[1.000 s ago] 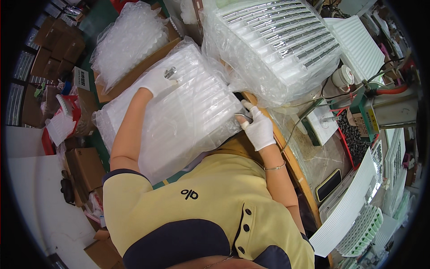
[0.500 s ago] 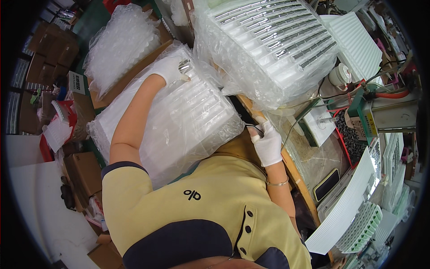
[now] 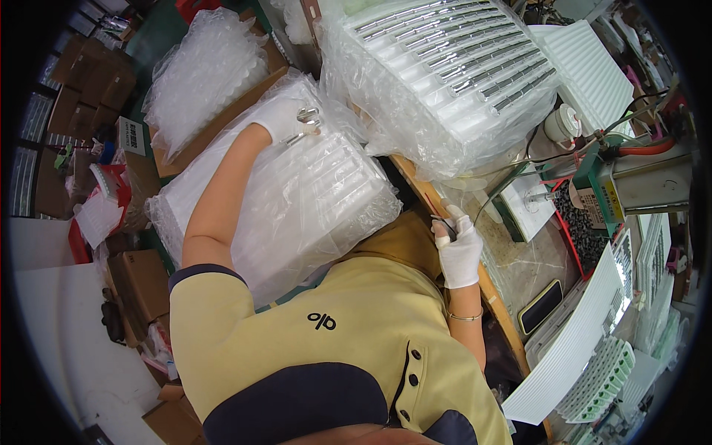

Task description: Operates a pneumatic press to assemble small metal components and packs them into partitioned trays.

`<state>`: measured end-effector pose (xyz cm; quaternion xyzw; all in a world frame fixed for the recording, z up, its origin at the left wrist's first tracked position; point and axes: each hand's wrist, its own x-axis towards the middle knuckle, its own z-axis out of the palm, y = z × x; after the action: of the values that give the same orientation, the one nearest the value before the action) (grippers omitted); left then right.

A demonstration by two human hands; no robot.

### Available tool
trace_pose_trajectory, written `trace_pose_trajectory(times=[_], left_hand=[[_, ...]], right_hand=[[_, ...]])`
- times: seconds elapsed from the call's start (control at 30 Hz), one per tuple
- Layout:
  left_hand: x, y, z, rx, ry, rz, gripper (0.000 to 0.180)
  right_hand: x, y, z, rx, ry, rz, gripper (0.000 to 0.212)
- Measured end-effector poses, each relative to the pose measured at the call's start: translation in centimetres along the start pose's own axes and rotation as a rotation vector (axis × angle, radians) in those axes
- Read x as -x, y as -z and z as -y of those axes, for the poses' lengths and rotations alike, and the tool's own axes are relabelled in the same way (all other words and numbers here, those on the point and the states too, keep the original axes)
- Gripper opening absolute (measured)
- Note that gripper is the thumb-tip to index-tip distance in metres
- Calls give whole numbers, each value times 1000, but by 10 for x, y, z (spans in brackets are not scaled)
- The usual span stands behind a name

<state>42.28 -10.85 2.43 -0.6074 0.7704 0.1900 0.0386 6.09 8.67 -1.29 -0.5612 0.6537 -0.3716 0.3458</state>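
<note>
My left hand point(image 3: 280, 122), in a white glove with bare fingertips, is closed around several small shiny metal cylinders point(image 3: 308, 116). It hovers over or rests on a white ribbed tray point(image 3: 326, 167) wrapped in clear plastic film; contact is hard to judge. To the right, over the bench's wooden edge, my gloved right hand point(image 3: 458, 251) is closed on a thin dark tool point(image 3: 443, 221) with a reddish tip, mostly hidden by the fingers. Ahead, a second white ribbed tray point(image 3: 460, 111) carries rows of similar shiny cylinders on loose plastic film.
Along the bench are a white round container point(image 3: 564, 124), a green and grey device point(image 3: 599, 189), a red tray of small dark parts point(image 3: 582, 222) and a phone point(image 3: 541, 306). White ribbed sheets point(image 3: 571, 337) lean at right. Bagged trays point(image 3: 204, 78) and cartons point(image 3: 141, 278) stand left.
My right hand has shifted right and slightly nearer with the thin tool, away from the wrapped tray. The left hand has turned slightly, showing more of the metal cylinders.
</note>
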Motion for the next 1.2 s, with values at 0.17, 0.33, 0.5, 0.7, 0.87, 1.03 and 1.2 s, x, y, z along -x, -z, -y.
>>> trace_pose_trajectory(times=[0.17, 0.33, 0.5, 0.7, 0.87, 1.03, 1.2], left_hand=[[-4, -25, 1, 14, 203, -288, 59], [-18, -33, 14, -49, 349, -487, 58], [-34, -52, 56, 149, 385, -725, 51], [-19, -49, 52, 194, 350, -741, 38], [-6, -64, 41, 264, 300, -1014, 34], [-27, -87, 34, 702, 246, -1140, 38], [-31, -82, 29, 680, 211, -1195, 37]], right_hand=[[6, 4, -12, 6, -19, -22, 37], [8, 9, -13, -55, 18, -122, 38], [11, 15, -14, -42, 27, -119, 38], [16, 22, -25, -86, 15, -141, 38], [20, 25, -26, -94, 11, -137, 38], [23, 26, -28, -25, 70, -159, 37], [30, 36, -24, -37, -49, -153, 37]])
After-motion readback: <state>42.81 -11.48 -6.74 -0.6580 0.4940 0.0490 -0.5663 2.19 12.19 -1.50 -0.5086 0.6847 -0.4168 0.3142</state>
